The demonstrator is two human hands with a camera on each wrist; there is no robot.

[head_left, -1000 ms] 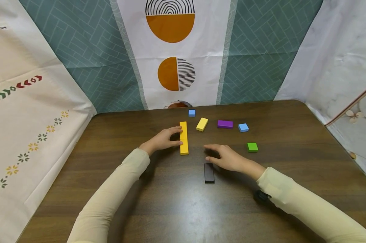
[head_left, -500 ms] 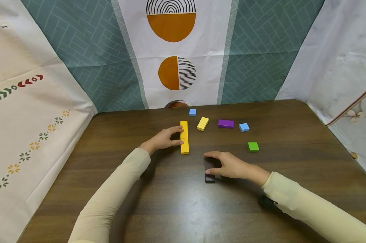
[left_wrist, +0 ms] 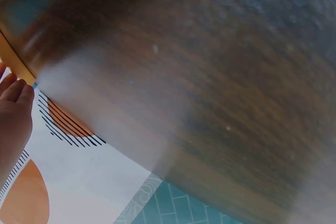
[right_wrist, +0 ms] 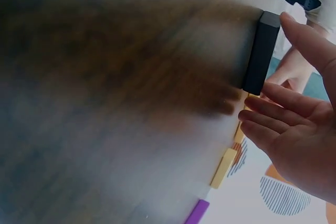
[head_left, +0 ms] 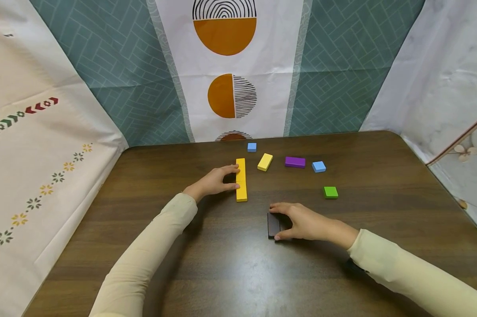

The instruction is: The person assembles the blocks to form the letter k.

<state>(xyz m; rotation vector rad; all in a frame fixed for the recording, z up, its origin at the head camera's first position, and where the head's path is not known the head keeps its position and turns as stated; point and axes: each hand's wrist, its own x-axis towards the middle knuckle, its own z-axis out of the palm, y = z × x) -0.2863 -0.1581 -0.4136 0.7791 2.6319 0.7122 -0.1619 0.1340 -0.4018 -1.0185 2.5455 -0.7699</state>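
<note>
Head view: black block [head_left: 273, 225] pinched lengthwise by right hand [head_left: 303, 222], near-parallel to yellow row [head_left: 242, 179] touched by spread left hand [head_left: 212, 181].

Dark wood-grain desk [head_left: 206, 251], glossy. Close to far edge: blue block [head_left: 252, 147]. Just right of it, slightly nearer: pale yellow block [head_left: 265, 162], lying aslant. Further right: purple block [head_left: 295, 162], then second blue block [head_left: 319, 167]. Nearer still: green block [head_left: 330, 193]. Behind desk: teal cloth [head_left: 341, 88], herringbone pattern, with white panel [head_left: 274, 101] bearing orange-and-black circles [head_left: 221, 96]. Left: cream cloth [head_left: 52, 154], motifs in rows. Right: white cloth [head_left: 440, 97], floral print.
</note>
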